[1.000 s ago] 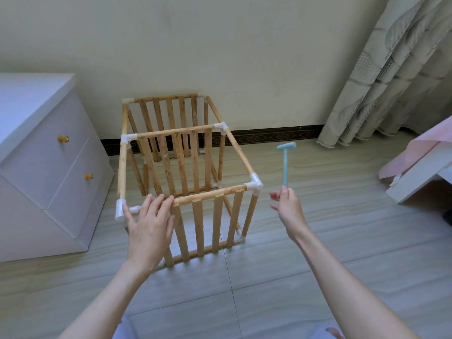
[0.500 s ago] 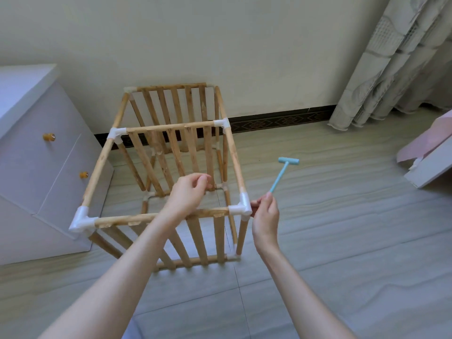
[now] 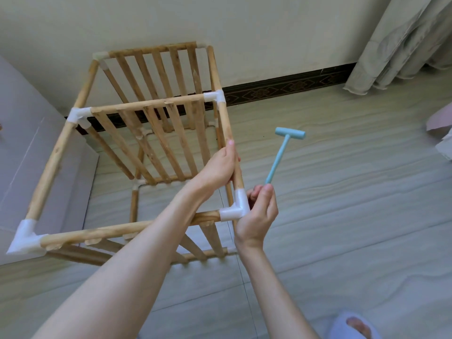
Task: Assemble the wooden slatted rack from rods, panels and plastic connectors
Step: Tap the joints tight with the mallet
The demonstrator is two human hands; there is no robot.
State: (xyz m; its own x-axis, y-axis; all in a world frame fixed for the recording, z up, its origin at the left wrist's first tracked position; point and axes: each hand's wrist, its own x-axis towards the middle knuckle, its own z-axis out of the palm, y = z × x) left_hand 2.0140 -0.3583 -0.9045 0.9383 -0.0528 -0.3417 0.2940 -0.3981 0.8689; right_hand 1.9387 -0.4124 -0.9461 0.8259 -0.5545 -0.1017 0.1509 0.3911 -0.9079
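The wooden slatted rack [image 3: 151,106] stands on the floor as a box frame of rods and slat panels joined by white plastic corner connectors. My left hand [image 3: 219,166] reaches across the frame and grips the right top rod [image 3: 226,126] just above the near right connector [image 3: 236,207]. My right hand [image 3: 259,216] is right beside that connector and pinches the lower end of a small light-blue plastic hammer [image 3: 281,152], whose head points up and away from me. Another connector [image 3: 24,237] caps the near left corner.
A white drawer cabinet [image 3: 29,148] stands close against the rack's left side. The wall with a dark skirting board [image 3: 281,89] runs behind, and a curtain [image 3: 403,40] hangs at the back right. A slippered foot [image 3: 354,325] shows at the bottom right on the tiled floor.
My left hand left the near top rod and took hold of the right top rod. My right hand came in beside the corner connector with the hammer. The view moved closer over the rack.
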